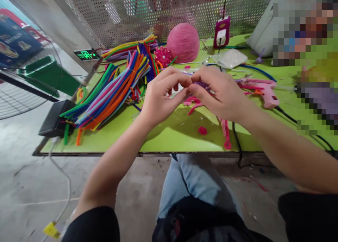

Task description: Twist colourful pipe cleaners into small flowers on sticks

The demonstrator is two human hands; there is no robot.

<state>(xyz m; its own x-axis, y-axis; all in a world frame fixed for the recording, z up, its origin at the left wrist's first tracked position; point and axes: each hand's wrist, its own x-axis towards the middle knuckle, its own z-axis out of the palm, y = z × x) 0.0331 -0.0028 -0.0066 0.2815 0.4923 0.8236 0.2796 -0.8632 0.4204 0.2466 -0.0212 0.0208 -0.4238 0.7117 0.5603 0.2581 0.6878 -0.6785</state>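
My left hand (167, 92) and my right hand (218, 92) meet above the middle of the green table (163, 138). Thumb and fingers of each are pinched together, tips touching the other hand's. Whatever lies between the fingertips is hidden or too small to name. Below and behind the hands lie pink pipe cleaner pieces (194, 106), partly covered by the right hand. Nearer the front edge are a small curled pink piece (202, 130) and a pink pipe cleaner strip with a looped end (226, 134).
Bundles of coloured pipe cleaners (113, 94) lie at left, near a black box (56, 118). Behind are a pink ball (183, 42), a pink flower (163, 57) and a purple power socket (221, 32). A pink glue gun (265, 90) with a black cable lies at right.
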